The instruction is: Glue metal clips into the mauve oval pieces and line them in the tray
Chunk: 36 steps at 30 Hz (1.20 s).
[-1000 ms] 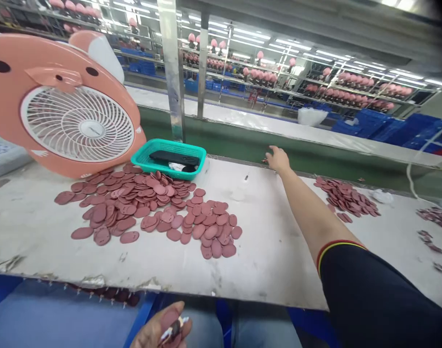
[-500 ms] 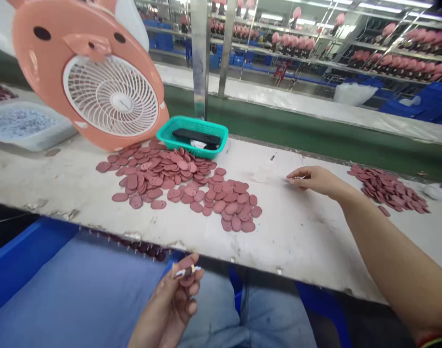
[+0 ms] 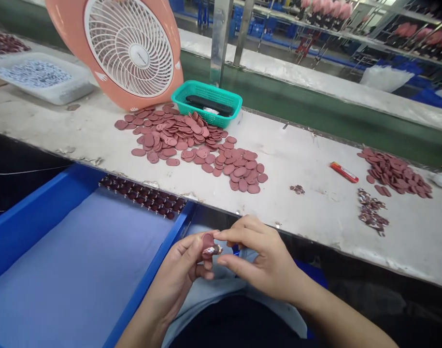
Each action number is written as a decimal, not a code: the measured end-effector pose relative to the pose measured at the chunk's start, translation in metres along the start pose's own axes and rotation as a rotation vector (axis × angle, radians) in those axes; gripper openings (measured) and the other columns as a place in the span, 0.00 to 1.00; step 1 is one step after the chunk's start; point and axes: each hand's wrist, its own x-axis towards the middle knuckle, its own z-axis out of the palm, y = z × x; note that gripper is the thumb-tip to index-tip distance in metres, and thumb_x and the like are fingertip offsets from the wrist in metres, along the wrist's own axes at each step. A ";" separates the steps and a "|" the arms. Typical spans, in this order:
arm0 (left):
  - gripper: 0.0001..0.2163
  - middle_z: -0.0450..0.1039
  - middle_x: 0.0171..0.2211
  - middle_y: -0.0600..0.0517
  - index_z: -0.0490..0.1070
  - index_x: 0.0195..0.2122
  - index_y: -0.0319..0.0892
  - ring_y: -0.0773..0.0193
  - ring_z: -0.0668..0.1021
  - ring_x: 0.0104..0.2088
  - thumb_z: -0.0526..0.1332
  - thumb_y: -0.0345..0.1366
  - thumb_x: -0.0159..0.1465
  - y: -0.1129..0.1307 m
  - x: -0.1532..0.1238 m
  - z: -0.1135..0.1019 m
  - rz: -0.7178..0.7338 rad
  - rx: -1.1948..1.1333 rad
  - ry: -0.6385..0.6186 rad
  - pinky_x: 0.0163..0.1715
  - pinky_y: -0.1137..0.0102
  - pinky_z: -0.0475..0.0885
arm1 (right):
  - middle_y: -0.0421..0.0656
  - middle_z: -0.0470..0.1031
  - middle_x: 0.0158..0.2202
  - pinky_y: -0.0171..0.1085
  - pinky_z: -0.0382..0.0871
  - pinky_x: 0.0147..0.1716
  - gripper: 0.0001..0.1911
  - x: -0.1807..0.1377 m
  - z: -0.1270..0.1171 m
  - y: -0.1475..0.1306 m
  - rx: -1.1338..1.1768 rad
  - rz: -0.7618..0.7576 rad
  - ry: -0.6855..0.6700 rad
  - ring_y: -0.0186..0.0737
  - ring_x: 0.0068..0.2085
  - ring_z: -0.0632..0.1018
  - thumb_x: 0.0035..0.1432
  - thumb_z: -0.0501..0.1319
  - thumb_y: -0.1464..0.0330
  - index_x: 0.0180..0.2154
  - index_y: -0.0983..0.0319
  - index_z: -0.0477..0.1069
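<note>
My left hand (image 3: 186, 263) is closed on a reddish-brown oval disc (image 3: 207, 240), pinched between thumb and fingers above my lap. Across the disc's lower part sits a small piece (image 3: 212, 250) with white, dark brown and tan parts. From the right, my right hand (image 3: 259, 253) reaches in with thumb and index finger apart. Its index fingertip is at the disc's upper edge; whether it presses on it I cannot tell. Beyond both hands, a big spread of similar oval discs (image 3: 238, 164) lies on the white table (image 3: 296, 150).
A blue bin (image 3: 97, 270) at left holds rows of dark pieces (image 3: 144, 195). On the table stand a pig-shaped fan (image 3: 114, 82), a green basket (image 3: 206, 108) and a white tray (image 3: 61, 92). At right lie small figure pieces (image 3: 372, 212), a red tube (image 3: 344, 172) and more discs (image 3: 398, 174).
My right hand has come back from the table's right side to my left hand. My left hand has risen slightly, keeping hold of the disc. The view has tilted down.
</note>
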 end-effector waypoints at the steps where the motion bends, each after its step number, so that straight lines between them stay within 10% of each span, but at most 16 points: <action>1: 0.18 0.71 0.25 0.53 0.83 0.37 0.38 0.70 0.70 0.22 0.72 0.48 0.53 0.000 -0.001 -0.001 0.001 0.013 -0.005 0.20 0.76 0.73 | 0.42 0.76 0.34 0.37 0.74 0.35 0.13 0.000 0.002 0.001 0.015 0.011 -0.003 0.37 0.35 0.77 0.60 0.67 0.67 0.48 0.57 0.77; 8: 0.24 0.76 0.31 0.49 0.81 0.43 0.40 0.64 0.75 0.27 0.70 0.54 0.54 -0.005 0.002 -0.009 0.019 -0.011 0.002 0.19 0.74 0.75 | 0.40 0.75 0.29 0.34 0.73 0.30 0.07 -0.002 0.011 0.007 -0.044 -0.093 0.163 0.34 0.30 0.75 0.60 0.66 0.72 0.42 0.60 0.77; 13: 0.13 0.74 0.27 0.55 0.78 0.31 0.44 0.69 0.73 0.24 0.76 0.44 0.49 -0.024 0.004 -0.019 0.373 0.032 0.262 0.21 0.76 0.73 | 0.41 0.75 0.29 0.36 0.71 0.27 0.10 -0.005 0.038 0.022 -0.317 -0.268 0.389 0.35 0.28 0.73 0.59 0.66 0.75 0.44 0.61 0.74; 22: 0.11 0.77 0.27 0.53 0.77 0.28 0.43 0.68 0.74 0.25 0.75 0.42 0.51 -0.028 0.012 -0.026 0.491 0.204 0.417 0.23 0.77 0.71 | 0.44 0.78 0.29 0.38 0.69 0.28 0.08 0.003 0.078 0.044 -0.350 -0.371 0.300 0.36 0.28 0.72 0.60 0.65 0.75 0.43 0.65 0.72; 30: 0.20 0.82 0.39 0.44 0.76 0.40 0.40 0.52 0.82 0.40 0.63 0.54 0.59 0.005 0.054 -0.108 0.398 0.869 0.627 0.38 0.63 0.77 | 0.43 0.75 0.25 0.37 0.65 0.24 0.09 -0.023 0.066 0.040 -0.324 -0.402 0.084 0.37 0.26 0.68 0.58 0.65 0.75 0.42 0.67 0.74; 36: 0.10 0.82 0.34 0.50 0.79 0.35 0.46 0.54 0.81 0.37 0.65 0.46 0.60 0.005 0.109 -0.150 0.195 1.248 0.494 0.39 0.63 0.74 | 0.44 0.74 0.27 0.37 0.66 0.26 0.10 -0.037 0.060 0.061 -0.346 -0.241 0.038 0.38 0.28 0.69 0.58 0.64 0.78 0.44 0.66 0.73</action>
